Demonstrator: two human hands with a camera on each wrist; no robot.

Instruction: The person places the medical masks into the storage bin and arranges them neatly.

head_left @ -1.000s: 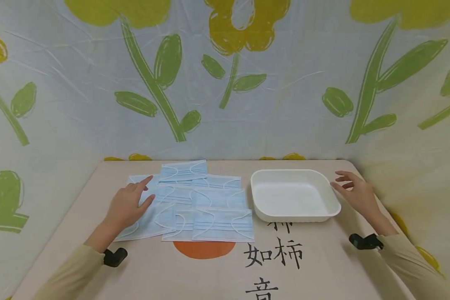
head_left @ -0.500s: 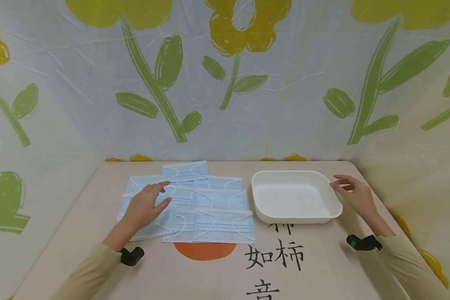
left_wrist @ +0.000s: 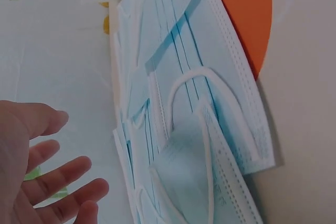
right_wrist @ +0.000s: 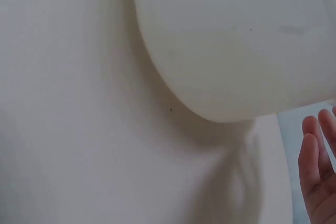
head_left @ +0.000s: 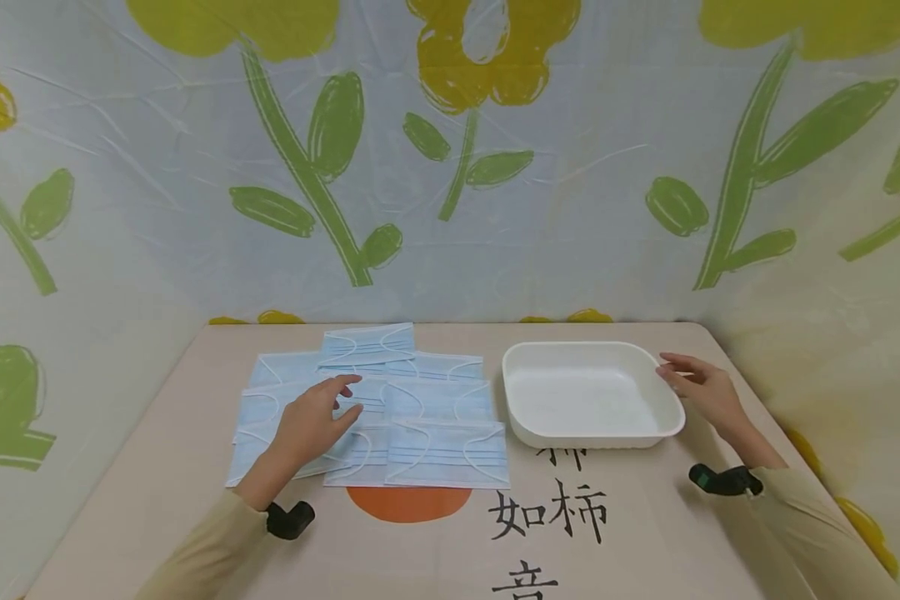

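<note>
Several light blue face masks (head_left: 446, 450) with white ear loops lie overlapping on the left half of the table. Above the middle of them hovers my left hand (head_left: 307, 425), fingers loosely bent and holding nothing; in the left wrist view the hand (left_wrist: 37, 177) is apart from the masks (left_wrist: 199, 77). To the right of the masks stands a white tray (head_left: 581, 392) with nothing in it. My right hand (head_left: 708, 396) is at the tray's right rim, its fingers relaxed; whether they touch the rim I cannot tell. The right wrist view has the fingers (right_wrist: 315, 156) beside the tray (right_wrist: 220, 66).
The table (head_left: 412, 558) carries a printed orange shape (head_left: 408, 502) and black characters in front of the masks and tray. A cloth (head_left: 570, 233) with yellow flowers and green leaves hangs behind the table and at both sides.
My left hand has moved to the right over the masks, from their left part to the middle. The right hand has shifted slightly left, closer to the tray's rim.
</note>
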